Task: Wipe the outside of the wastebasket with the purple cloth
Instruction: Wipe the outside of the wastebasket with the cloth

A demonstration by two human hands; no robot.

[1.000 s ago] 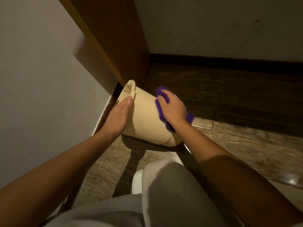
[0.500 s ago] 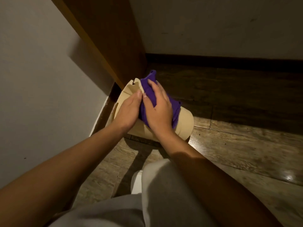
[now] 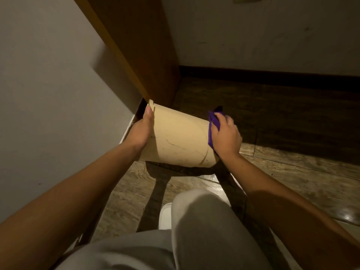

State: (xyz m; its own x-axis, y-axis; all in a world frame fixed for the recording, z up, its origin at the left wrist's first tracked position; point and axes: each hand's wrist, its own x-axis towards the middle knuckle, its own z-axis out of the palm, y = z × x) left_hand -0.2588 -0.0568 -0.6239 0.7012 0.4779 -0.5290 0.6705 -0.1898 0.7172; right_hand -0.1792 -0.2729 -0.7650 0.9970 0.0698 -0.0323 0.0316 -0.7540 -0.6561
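Observation:
A beige plastic wastebasket (image 3: 177, 137) is tipped on its side above the floor, its rim to the left and its base to the right. Thin dark streaks mark its side. My left hand (image 3: 141, 131) grips the rim end, thumb on the outside. My right hand (image 3: 226, 135) presses a purple cloth (image 3: 213, 121) against the base end at the right. Most of the cloth is hidden under that hand. The basket's opening faces away to the left and is out of sight.
A grey wall (image 3: 48, 94) rises close on the left. A brown wooden panel (image 3: 140, 49) stands behind the basket. Wood-look flooring (image 3: 292, 172) spreads to the right, with a dark baseboard (image 3: 272, 76) at the back. My grey-trousered knee (image 3: 204, 221) and a white shoe (image 3: 165, 215) are below.
My right hand with the cloth has slid from the basket's upper side near the rim to its base end at the right. The basket has turned, showing more of its side.

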